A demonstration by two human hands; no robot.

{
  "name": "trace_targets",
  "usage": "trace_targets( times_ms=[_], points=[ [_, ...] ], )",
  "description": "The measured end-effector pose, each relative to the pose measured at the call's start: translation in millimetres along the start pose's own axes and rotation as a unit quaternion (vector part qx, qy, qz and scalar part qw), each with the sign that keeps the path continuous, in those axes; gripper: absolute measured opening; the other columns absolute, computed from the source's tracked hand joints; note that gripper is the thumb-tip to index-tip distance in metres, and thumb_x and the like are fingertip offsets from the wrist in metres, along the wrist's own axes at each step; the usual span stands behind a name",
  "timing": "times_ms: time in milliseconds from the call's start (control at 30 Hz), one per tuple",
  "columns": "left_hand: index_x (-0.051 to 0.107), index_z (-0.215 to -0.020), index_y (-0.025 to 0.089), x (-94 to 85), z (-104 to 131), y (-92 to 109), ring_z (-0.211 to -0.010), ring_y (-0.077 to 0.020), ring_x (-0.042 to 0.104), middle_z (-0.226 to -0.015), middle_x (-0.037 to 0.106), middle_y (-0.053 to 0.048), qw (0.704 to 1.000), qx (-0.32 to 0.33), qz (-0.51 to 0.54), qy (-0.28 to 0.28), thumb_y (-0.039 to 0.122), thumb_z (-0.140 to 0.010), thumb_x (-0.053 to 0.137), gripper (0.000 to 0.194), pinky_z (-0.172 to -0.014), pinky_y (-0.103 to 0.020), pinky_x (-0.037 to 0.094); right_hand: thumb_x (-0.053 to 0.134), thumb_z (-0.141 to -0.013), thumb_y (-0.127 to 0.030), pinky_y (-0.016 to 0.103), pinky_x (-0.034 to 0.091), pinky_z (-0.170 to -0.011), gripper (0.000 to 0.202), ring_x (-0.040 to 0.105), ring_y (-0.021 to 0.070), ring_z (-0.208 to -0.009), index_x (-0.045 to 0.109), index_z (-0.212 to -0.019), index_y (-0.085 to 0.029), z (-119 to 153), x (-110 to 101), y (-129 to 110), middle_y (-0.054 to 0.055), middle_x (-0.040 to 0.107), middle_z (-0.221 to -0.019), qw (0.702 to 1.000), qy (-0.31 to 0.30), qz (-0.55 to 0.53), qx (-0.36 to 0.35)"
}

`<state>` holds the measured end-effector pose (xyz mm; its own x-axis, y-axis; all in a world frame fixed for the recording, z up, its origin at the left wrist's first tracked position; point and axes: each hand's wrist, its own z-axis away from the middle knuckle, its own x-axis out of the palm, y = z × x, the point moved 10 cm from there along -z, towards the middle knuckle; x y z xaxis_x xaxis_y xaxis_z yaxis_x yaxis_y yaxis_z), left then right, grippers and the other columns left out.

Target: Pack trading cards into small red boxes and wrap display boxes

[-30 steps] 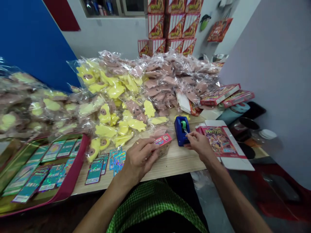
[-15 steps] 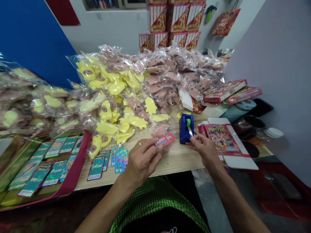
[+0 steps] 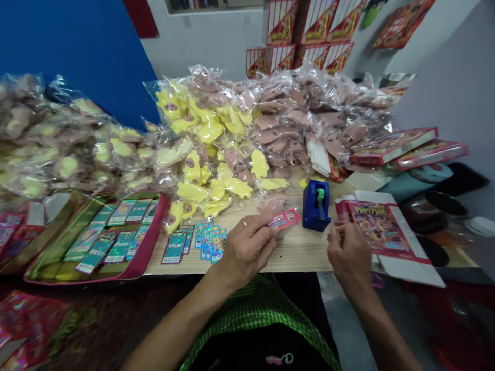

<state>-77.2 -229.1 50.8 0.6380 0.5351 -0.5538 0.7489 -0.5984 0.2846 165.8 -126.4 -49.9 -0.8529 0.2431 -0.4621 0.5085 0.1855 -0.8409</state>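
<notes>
My left hand (image 3: 247,248), with a ring on one finger, pinches a small flat red printed packet (image 3: 285,219) over the table, its printed side up. To the right of the packet stands a blue tape dispenser (image 3: 315,208) with a green-cored roll. My right hand (image 3: 350,251) is closed just in front of the dispenser's right side, fingertips curled together and apart from it. Whatever sits between those fingertips, perhaps a bit of tape, is too small to make out. Left of my left hand, blue-bordered cards (image 3: 212,242) and teal cards (image 3: 175,248) lie on the wooden table (image 3: 297,252).
A heap of bagged yellow and pink figures (image 3: 232,134) covers the table's back. At left stands a gold-lined tin (image 3: 152,242) of teal cards. A partly unfolded red-and-white box (image 3: 381,226) lies right, near stacked flat boxes (image 3: 394,147). More boxes (image 3: 317,23) stand behind.
The view has swung left, shifting the scene rightward. My right hand has drawn back from the dispenser, where its fingers pinched the tape's end. My left hand still holds the red packet.
</notes>
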Motion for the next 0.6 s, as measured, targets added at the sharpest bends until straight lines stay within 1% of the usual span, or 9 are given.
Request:
trace_targets(
  times_ms=[67,167,200,233,267,333,400,500,600],
  points=[
    [0.067,-0.1,0.017,-1.2,1,-2,-0.093,-0.0195,0.075,-0.107,0.077,-0.011,1.0,-0.005,0.015,0.005,0.012,-0.096,0.062,0.008,-0.078,-0.035,0.066,0.064,-0.09,-0.038,0.034,0.05,-0.061,0.017,0.06,0.0209,-0.066,0.062,-0.081,-0.024,10,0,-30,0.003,0.064,-0.076,0.999,-0.035,0.004,-0.019],
    [0.067,-0.102,0.018,-0.6,2,-6,-0.095,-0.0201,0.076,-0.108,0.077,-0.011,0.999,-0.022,0.033,0.006,0.012,-0.096,0.064,0.009,-0.08,-0.035,0.066,0.062,-0.097,-0.039,0.027,0.045,-0.049,0.018,0.055,0.0147,-0.052,0.07,-0.099,-0.023,24,25,-76,-0.001,0.064,-0.068,0.98,-0.16,-0.118,-0.032],
    [0.067,-0.102,0.018,0.1,3,-7,-0.096,-0.0203,0.076,-0.105,0.078,-0.01,0.999,-0.027,0.039,0.005,0.012,-0.095,0.064,0.01,-0.081,-0.035,0.065,0.063,-0.097,-0.039,0.026,0.045,-0.046,0.023,0.054,0.014,-0.05,0.072,-0.11,-0.023,28,35,-89,-0.002,0.063,-0.066,0.965,-0.198,-0.171,-0.022],
    [0.066,-0.104,0.018,0.5,3,-8,-0.096,-0.0204,0.076,-0.103,0.078,-0.009,0.999,-0.032,0.042,0.006,0.012,-0.095,0.064,0.011,-0.081,-0.034,0.065,0.065,-0.096,-0.04,0.025,0.045,-0.045,0.033,0.053,0.0136,-0.049,0.07,-0.124,-0.023,31,45,-98,-0.003,0.063,-0.063,0.949,-0.231,-0.216,-0.006],
    [0.064,-0.106,0.019,0.4,4,-9,-0.095,-0.0201,0.075,-0.101,0.078,-0.008,0.998,-0.036,0.042,0.009,0.012,-0.096,0.065,0.012,-0.08,-0.033,0.064,0.066,-0.094,-0.041,0.025,0.045,-0.043,0.048,0.052,0.0133,-0.047,0.063,-0.139,-0.024,33,56,-105,-0.004,0.063,-0.062,0.933,-0.259,-0.25,0.014],
    [0.061,-0.111,0.018,-1.9,5,-10,-0.089,-0.0189,0.075,-0.098,0.077,-0.007,0.998,-0.042,0.033,0.026,0.015,-0.096,0.065,0.016,-0.076,-0.031,0.063,0.069,-0.091,-0.043,0.024,0.045,-0.042,0.075,0.052,0.0132,-0.045,0.044,-0.158,-0.022,37,74,-113,-0.005,0.063,-0.06,0.908,-0.299,-0.289,0.056],
    [0.058,-0.114,0.017,-3.7,6,-12,-0.082,-0.017,0.072,-0.096,0.075,-0.007,0.998,-0.048,0.025,0.036,0.017,-0.096,0.066,0.02,-0.073,-0.028,0.062,0.071,-0.089,-0.046,0.024,0.046,-0.041,0.089,0.052,0.0131,-0.044,0.031,-0.164,-0.018,39,87,-114,-0.004,0.064,-0.059,0.896,-0.314,-0.302,0.088],
    [0.06,-0.115,0.017,-1.5,5,-11,-0.088,-0.0174,0.072,-0.1,0.074,-0.008,0.999,-0.03,0.037,0.014,0.015,-0.097,0.063,0.018,-0.077,-0.029,0.062,0.071,-0.084,-0.046,0.023,0.047,-0.041,0.1,0.054,0.0139,-0.044,0.024,-0.164,-0.01,40,98,-111,-0.004,0.064,-0.057,0.895,-0.312,-0.296,0.118],
    [0.064,-0.113,0.015,2.7,3,-8,-0.098,-0.0196,0.071,-0.109,0.072,-0.012,0.999,-0.011,0.041,-0.029,0.014,-0.099,0.06,0.015,-0.082,-0.032,0.063,0.071,-0.081,-0.044,0.023,0.046,-0.039,0.103,0.055,0.0148,-0.042,0.022,-0.163,-0.007,42,100,-108,-0.004,0.064,-0.056,0.894,-0.309,-0.294,0.136]
  ],
)
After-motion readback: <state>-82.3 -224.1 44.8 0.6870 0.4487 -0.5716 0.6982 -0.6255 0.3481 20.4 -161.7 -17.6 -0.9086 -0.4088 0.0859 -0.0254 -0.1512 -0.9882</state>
